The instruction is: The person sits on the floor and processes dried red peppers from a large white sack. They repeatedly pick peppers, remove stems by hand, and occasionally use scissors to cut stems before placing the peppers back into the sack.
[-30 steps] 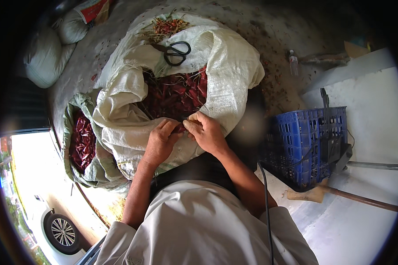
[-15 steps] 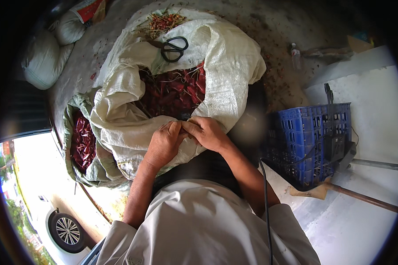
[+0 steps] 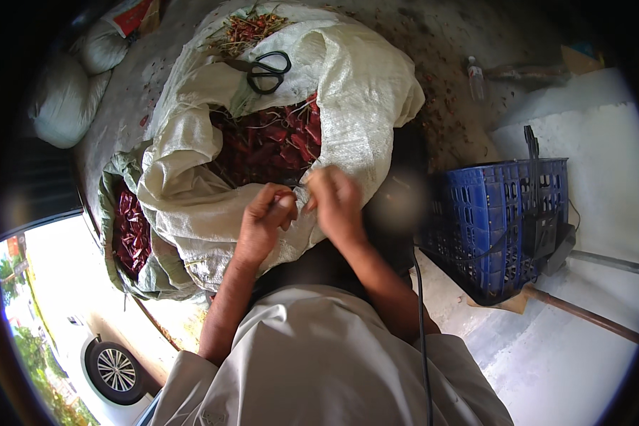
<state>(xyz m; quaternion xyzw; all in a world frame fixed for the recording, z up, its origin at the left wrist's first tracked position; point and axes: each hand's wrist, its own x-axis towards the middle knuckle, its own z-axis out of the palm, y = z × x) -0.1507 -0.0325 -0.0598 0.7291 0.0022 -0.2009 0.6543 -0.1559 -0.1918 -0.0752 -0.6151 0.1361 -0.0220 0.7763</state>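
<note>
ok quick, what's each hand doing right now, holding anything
left hand: fingers curled, pinching something small over the sack of dried red chillies; what it is cannot be told.
right hand: blurred, fingers curled; grip cannot be told.

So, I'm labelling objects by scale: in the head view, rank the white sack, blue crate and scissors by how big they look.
1. White sack, clearly largest.
2. Blue crate.
3. Scissors, far smaller; they lie farther from the camera, but the ranking holds.

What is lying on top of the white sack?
Black scissors and a pile of stems lie on the white sack. Dried red chillies fill it; its bottom is hidden.
</note>
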